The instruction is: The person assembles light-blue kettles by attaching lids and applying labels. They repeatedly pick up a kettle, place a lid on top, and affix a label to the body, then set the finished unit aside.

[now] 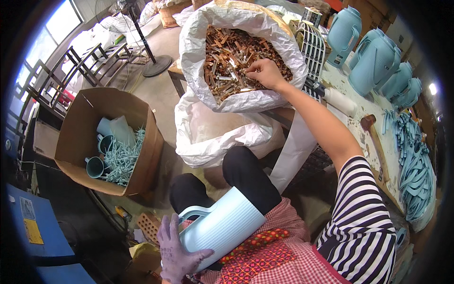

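Note:
A light blue ribbed jug body (231,222) with a loop handle lies slantwise across my lap. My left hand (177,255), in a thin purple glove, holds its lower left end, with the thumb over the side and the fingers near the handle. My bare right hand (266,74) reaches into an open white woven sack (191,52). Its fingers are pinched together just over a heap of small brown and silvery metal pieces (227,49); whatever is between the fingertips is too small to name.
Several blue jugs (371,61) stand on the workbench (340,80) at right, with a hammer (376,137), a label roll (309,49) and blue plastic strips (416,165). A cardboard box (151,146) at left holds blue parts. A second white sack (208,154) sits below the first.

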Tool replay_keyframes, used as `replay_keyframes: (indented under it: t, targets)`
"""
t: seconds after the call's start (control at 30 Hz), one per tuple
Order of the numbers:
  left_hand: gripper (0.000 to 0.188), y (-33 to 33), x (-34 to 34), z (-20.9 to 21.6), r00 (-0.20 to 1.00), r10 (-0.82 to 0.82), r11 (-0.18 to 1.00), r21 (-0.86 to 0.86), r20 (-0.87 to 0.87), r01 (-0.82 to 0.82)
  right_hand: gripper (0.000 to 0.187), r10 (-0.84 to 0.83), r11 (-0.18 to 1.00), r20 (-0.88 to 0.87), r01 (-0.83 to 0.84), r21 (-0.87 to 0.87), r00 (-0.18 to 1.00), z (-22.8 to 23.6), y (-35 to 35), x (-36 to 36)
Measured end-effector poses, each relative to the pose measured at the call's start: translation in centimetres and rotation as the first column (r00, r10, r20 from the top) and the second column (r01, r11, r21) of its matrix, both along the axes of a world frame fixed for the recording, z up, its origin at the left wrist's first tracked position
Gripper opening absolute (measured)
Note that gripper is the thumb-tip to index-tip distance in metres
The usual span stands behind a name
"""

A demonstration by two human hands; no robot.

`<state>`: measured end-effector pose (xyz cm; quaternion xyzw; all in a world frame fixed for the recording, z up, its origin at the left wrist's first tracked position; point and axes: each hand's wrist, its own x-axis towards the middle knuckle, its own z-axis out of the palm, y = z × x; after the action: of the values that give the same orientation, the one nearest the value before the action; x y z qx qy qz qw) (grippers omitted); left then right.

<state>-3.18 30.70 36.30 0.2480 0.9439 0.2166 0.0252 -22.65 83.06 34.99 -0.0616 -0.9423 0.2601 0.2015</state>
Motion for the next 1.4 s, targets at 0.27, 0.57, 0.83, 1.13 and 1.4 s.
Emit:
replay_keyframes:
  t: [0.27, 0.57, 0.83, 1.13, 1.4]
  targets:
    - [0.043, 0.2, -0.5, 1.0, 0.996, -0.085, 0.917, 0.392, 0.000, 0.078, 0.016, 0.298, 0.660, -0.037, -0.234, -0.714, 0.954, 4.4, -8.2, 6.6]
    - [0.031, 3.5, 0.5, -3.5, 0.847, -0.380, 0.761, 0.395, -0.372, 0.515, 0.014, 0.815, 0.436, 0.210, -0.333, -0.836, 0.541, 3.7, -24.5, 20.8]
    - [0.071, 1.6, 0.1, -4.8, 0.922, -0.330, 0.707, 0.595, -0.200, 0.382, 0.017, 0.758, 0.590, -0.164, -0.771, -0.241, 0.631, 0.4, -26.6, 23.6]
    - [0.086, 1.3, -0.5, -5.3, 0.911, -0.348, 0.707, 0.576, -0.220, 0.409, 0.019, 0.757, 0.566, -0.142, -0.750, -0.342, 0.637, -0.6, -27.6, 24.1]
    - [0.059, 2.2, -0.4, -4.8, 0.899, -0.363, 0.741, 0.509, -0.246, 0.438, 0.021, 0.720, 0.538, -0.178, -0.702, -0.467, 0.670, -1.8, -26.6, 24.8]
